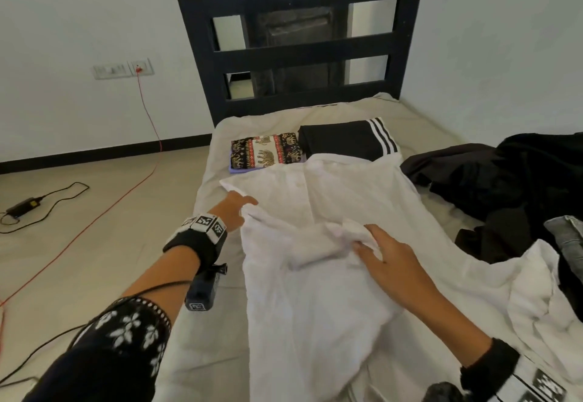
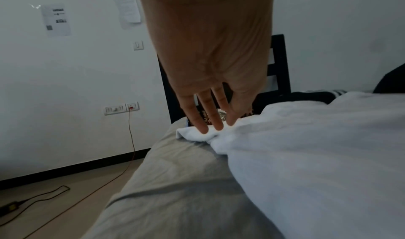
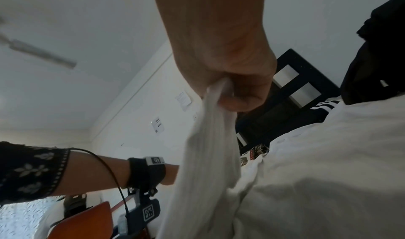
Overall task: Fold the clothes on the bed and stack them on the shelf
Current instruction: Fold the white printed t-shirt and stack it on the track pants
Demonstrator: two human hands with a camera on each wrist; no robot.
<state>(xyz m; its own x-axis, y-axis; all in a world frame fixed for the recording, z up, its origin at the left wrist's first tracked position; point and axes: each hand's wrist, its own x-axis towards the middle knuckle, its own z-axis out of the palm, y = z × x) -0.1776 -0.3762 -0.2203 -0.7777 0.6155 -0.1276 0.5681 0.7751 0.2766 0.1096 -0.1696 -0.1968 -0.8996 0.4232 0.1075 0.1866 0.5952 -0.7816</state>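
while two pieces already sit folded up by the black headboard [image 1: 303,54], an elephant-print cloth [image 1: 266,150] and just beside it black track pants with white stripes [image 1: 347,141], i'd call this maybe a third of the way, since nothing has gone to a shelf and no shelf shows up in any view. the white shirt [image 1: 315,275] is the one in progress, spread lengthwise down the middle of the bed [image 1: 214,354] with its far end overlapping the near edges of the two folded pieces. the left hand [image 1: 235,210] has its fingers [image 2: 202,121] out straight, pressing down on the shirt's left corner near the edge of the mattress, gripping nothing as far as i can tell. the right hand [image 1: 388,259] is curled round a bunch of white fabric, probably a sleeve, lifted over the shirt's middle; the right wrist view shows the cloth hanging out of the fist [image 3: 230,86]. still waiting on the right side: a heap of dark clothes [image 1: 504,187], something denim [image 1: 568,237], and more white fabric [image 1: 542,300] in the near right corner. as for containers, there really aren't any here, no basket or box, just the bed holding everything. on the floor to the left there's a red cable [image 1: 148,111] and a black power adapter [image 1: 23,205].
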